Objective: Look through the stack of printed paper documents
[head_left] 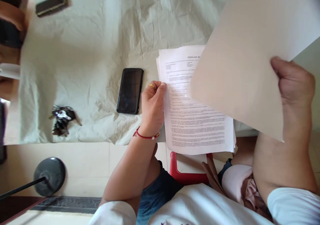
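A stack of printed papers [197, 131] lies at the table's front edge, its lower part reaching past the edge. My left hand [154, 100], with a ring and a red bracelet, is closed on the left edge of the stack, thumb on top. On the right, my right hand [292, 78] pinches a blank-looking sheet of paper [240, 68] by its edge and holds it raised above the stack. That sheet hides the upper right of the printed page. Left of my left hand lies a black smartphone [130, 91], screen up, apart from the hand.
A bunch of keys [63, 118] and a dark oblong case [51, 5] lie on the wrinkled table cover [87, 51]. Another person's arm [12, 15] shows at the far left. Below are a red stool [188, 176] and a round black stand base [51, 175].
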A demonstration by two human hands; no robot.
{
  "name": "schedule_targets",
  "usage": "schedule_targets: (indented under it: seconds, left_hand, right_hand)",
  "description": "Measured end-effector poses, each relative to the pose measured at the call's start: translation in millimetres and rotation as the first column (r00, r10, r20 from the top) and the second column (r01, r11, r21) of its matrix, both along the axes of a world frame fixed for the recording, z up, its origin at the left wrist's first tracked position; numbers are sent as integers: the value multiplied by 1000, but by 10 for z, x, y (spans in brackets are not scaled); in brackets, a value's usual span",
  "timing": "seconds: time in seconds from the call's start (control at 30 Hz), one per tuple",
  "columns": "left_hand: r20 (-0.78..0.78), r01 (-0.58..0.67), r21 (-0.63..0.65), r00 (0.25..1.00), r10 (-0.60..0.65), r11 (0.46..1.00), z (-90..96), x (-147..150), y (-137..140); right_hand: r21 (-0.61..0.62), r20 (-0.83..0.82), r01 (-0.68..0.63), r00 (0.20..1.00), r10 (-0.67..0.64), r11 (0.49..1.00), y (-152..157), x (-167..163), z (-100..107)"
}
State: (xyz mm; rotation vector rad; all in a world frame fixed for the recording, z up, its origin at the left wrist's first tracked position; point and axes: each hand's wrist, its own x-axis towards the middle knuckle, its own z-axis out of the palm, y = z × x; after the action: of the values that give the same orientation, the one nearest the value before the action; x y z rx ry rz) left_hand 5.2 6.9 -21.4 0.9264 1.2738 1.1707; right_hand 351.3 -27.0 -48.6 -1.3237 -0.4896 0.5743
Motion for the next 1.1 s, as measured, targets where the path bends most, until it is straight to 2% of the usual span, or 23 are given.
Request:
schedule_targets:
  seconds: [0.03, 0.07, 0.17, 0.23, 0.3, 0.5, 0.6, 0.73, 0.9, 1.1]
  left_hand:
    - [2, -4, -2, 1000, 4, 1000, 0, -3, -1]
    - [3, -5, -4, 1000, 5, 1000, 3, -4, -2]
    - [4, -7, -6, 1000, 7, 1000, 34, 6, 2]
    - [1, -12, -13, 1000, 12, 1000, 61, 21, 7]
    - [-1, -26, -24, 1000, 26, 999, 78, 35, 12]
    - [9, -34, -15, 999, 34, 999, 43, 13, 0]
    - [16, -38, -11, 999, 38, 999, 37, -7, -12]
    - [53, -60, -27, 997, 61, 998, 76, 1, -13]
    - [63, -85, -58, 994, 89, 995, 111, 32, -1]
    - [110, -95, -5, 989, 95, 995, 47, 35, 8]
  right_hand:
    - [-31, 32, 41, 999, -40, 999, -33, -67, 82]
    - [-74, 63, 30, 998, -26, 997, -73, -138, 168]
    - [-150, 154, -113, 979, 136, 982, -205, -331, 413]
    - [-204, 116, -229, 960, 256, 952, -263, -428, 532]
    - [-220, 81, -277, 950, 300, 935, -276, -502, 605]
    - [-305, 211, -345, 884, 417, 888, -232, -629, 704]
    - [-348, 266, -308, 873, 408, 886, -262, -663, 766]
    - [-440, 413, -242, 800, 434, 865, -325, -735, 850]
    - [-470, 471, -276, 725, 503, 838, -369, -820, 888]
    - [-415, 483, -299, 728, 487, 859, -342, -848, 788]
